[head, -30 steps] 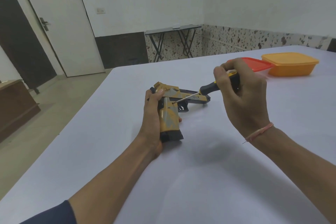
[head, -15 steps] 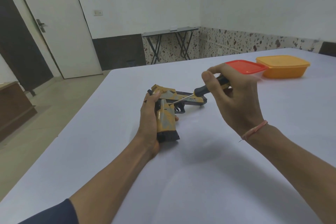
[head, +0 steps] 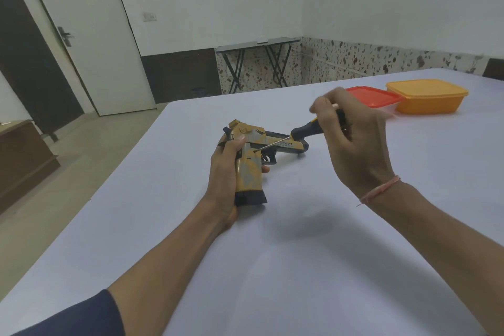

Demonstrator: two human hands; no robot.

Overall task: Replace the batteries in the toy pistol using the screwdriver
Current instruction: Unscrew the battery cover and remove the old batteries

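1. The left grip is curled round the handle of the toy pistol. The thumb presses down near the top of the handle, and one fingertip shows on the far side.
2. The toy pistol lies on its side near the middle of the desk, barrel pointing right. It looks like a hollow plastic shell: light, stiff and smooth enough to skid. It is best pinned by the handle, clear of the screw.
3. The screwdriver slants down to the left, and its thin shaft meets a small dark hole at the top of the handle. So slim a tip probably slips out if tilted, so pressure should run along the shaft.
4. The right grip is closed round the screwdriver's black-and-yellow handle, its fingers blurred.
5. A red lid and an orange tub sit at the far right, well apart from the pistol.
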